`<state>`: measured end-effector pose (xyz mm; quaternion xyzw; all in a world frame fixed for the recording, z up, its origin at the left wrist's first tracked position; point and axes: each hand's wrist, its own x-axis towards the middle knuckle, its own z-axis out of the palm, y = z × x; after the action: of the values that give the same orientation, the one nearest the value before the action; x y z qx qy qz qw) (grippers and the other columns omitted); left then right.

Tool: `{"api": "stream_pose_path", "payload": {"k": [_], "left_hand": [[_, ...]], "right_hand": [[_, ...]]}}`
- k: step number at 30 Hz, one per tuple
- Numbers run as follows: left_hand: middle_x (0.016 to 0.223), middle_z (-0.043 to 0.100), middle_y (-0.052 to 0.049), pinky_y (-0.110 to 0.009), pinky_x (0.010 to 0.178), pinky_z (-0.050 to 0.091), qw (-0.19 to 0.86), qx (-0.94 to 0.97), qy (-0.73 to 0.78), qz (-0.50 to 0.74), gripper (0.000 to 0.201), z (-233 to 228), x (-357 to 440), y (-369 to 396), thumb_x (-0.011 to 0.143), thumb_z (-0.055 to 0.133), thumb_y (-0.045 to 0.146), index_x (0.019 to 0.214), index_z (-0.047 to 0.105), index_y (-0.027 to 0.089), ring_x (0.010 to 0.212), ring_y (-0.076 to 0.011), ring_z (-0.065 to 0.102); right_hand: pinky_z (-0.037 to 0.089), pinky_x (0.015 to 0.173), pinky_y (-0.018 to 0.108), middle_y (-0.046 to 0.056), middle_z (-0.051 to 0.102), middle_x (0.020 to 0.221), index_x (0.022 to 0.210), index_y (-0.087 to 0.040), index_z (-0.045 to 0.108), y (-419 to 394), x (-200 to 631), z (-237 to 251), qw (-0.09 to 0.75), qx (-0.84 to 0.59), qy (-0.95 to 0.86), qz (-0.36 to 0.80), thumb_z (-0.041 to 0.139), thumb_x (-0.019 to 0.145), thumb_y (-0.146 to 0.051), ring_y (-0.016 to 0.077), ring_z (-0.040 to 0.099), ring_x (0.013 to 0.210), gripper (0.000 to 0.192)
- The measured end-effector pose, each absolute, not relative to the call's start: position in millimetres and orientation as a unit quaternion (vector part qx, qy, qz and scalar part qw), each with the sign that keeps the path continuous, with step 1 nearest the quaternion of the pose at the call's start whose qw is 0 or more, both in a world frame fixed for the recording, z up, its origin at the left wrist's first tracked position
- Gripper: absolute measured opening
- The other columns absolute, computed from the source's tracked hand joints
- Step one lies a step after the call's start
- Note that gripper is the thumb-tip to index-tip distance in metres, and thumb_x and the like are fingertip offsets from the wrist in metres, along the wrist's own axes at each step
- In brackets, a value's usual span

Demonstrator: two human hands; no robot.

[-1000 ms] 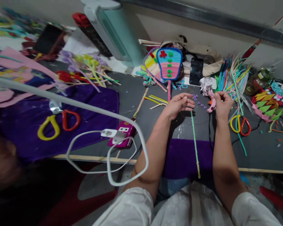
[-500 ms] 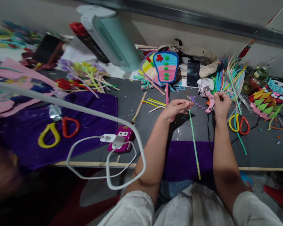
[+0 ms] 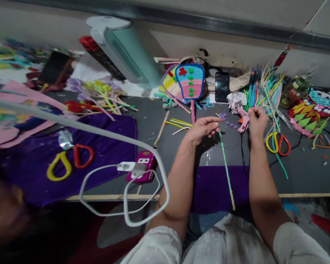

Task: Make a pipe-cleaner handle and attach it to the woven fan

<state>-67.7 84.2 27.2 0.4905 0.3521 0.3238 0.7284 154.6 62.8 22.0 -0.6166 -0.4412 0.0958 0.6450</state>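
The left hand (image 3: 204, 129) has narrowed upon the strip (image 3: 225, 163), which seems now steadied; the right hand (image 3: 259, 123) pinches beside the glue gun (image 3: 245, 122), its content unclear.

The light is dim and flat, with pale glints on the table (image 3: 305, 174) and a dark shadow beside the left hand (image 3: 205, 128). Deep shade fills the lower left — the person (image 3: 5, 212) there smears — while wide-angle stretching pulls at the sleeves (image 3: 156, 244).
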Motion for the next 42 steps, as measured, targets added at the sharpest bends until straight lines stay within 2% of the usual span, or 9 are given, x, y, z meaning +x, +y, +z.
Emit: {"api": "stream_pose_path", "payload": {"k": [5, 12, 16, 19, 26, 32, 37, 42], "left_hand": [[0.070, 0.069, -0.002, -0.016, 0.039, 0.029, 0.724, 0.489, 0.351, 0.338, 0.045, 29, -68, 86, 0.066, 0.080, 0.031, 0.106, 0.067, 0.013, 0.045, -0.0040, 0.049], [0.073, 0.070, -0.003, -0.015, 0.042, 0.034, 0.737, 0.465, 0.341, 0.353, 0.036, 30, -67, 84, 0.065, 0.080, 0.029, 0.095, 0.068, 0.013, 0.047, -0.0035, 0.050], [0.069, 0.068, -0.002, -0.014, 0.037, 0.024, 0.742, 0.451, 0.336, 0.365, 0.034, 32, -65, 82, 0.062, 0.081, 0.027, 0.090, 0.069, 0.012, 0.041, -0.0003, 0.037], [0.065, 0.067, 0.000, -0.013, 0.036, 0.021, 0.755, 0.432, 0.328, 0.367, 0.039, 34, -65, 82, 0.060, 0.082, 0.028, 0.094, 0.067, 0.013, 0.039, -0.0004, 0.037], [0.064, 0.064, 0.001, -0.015, 0.043, 0.042, 0.764, 0.428, 0.319, 0.362, 0.038, 31, -65, 84, 0.066, 0.081, 0.031, 0.095, 0.066, 0.012, 0.046, -0.0050, 0.053], [0.074, 0.067, -0.002, -0.017, 0.051, 0.049, 0.779, 0.433, 0.276, 0.360, 0.044, 29, -68, 82, 0.066, 0.081, 0.035, 0.101, 0.068, 0.012, 0.056, -0.0068, 0.058], [0.081, 0.067, -0.002, -0.018, 0.058, 0.052, 0.785, 0.457, 0.234, 0.347, 0.056, 31, -72, 82, 0.057, 0.085, 0.019, 0.109, 0.068, 0.014, 0.061, -0.0065, 0.059], [0.081, 0.066, -0.001, -0.019, 0.059, 0.052, 0.776, 0.472, 0.232, 0.349, 0.056, 31, -72, 82, 0.055, 0.082, 0.010, 0.109, 0.068, 0.015, 0.061, -0.0060, 0.057]], "right_hand": [[0.043, 0.063, 0.026, -0.001, 0.060, 0.069, 0.075, -0.017, 0.063, 65, 157, 19, 0.658, -0.613, -0.421, 0.115, 0.059, 0.079, -0.037, 0.0128, 0.052, 0.065, 0.021], [0.042, 0.059, 0.025, -0.001, 0.057, 0.067, 0.078, -0.017, 0.063, 68, 162, 13, 0.670, -0.609, -0.401, 0.140, 0.058, 0.080, -0.041, 0.0121, 0.050, 0.061, 0.025], [0.045, 0.061, 0.026, -0.001, 0.058, 0.070, 0.080, -0.016, 0.064, 69, 163, 10, 0.671, -0.606, -0.401, 0.148, 0.057, 0.081, -0.042, 0.0124, 0.052, 0.064, 0.027], [0.045, 0.062, 0.026, -0.001, 0.058, 0.069, 0.079, -0.016, 0.063, 70, 163, 10, 0.681, -0.605, -0.385, 0.148, 0.058, 0.080, -0.041, 0.0122, 0.052, 0.064, 0.026], [0.045, 0.059, 0.025, -0.003, 0.056, 0.066, 0.078, -0.015, 0.063, 70, 162, 11, 0.704, -0.592, -0.349, 0.180, 0.062, 0.074, -0.038, 0.0103, 0.049, 0.059, 0.023], [0.042, 0.054, 0.024, -0.003, 0.055, 0.066, 0.078, -0.016, 0.062, 72, 164, 8, 0.702, -0.595, -0.348, 0.180, 0.061, 0.076, -0.042, 0.0098, 0.048, 0.057, 0.026], [0.035, 0.045, 0.022, -0.004, 0.052, 0.063, 0.077, -0.016, 0.062, 72, 163, 8, 0.712, -0.586, -0.323, 0.210, 0.064, 0.073, -0.041, 0.0079, 0.040, 0.050, 0.026], [0.033, 0.043, 0.021, -0.005, 0.051, 0.062, 0.077, -0.016, 0.062, 71, 163, 9, 0.715, -0.581, -0.317, 0.225, 0.066, 0.073, -0.042, 0.0068, 0.038, 0.049, 0.026]]}}
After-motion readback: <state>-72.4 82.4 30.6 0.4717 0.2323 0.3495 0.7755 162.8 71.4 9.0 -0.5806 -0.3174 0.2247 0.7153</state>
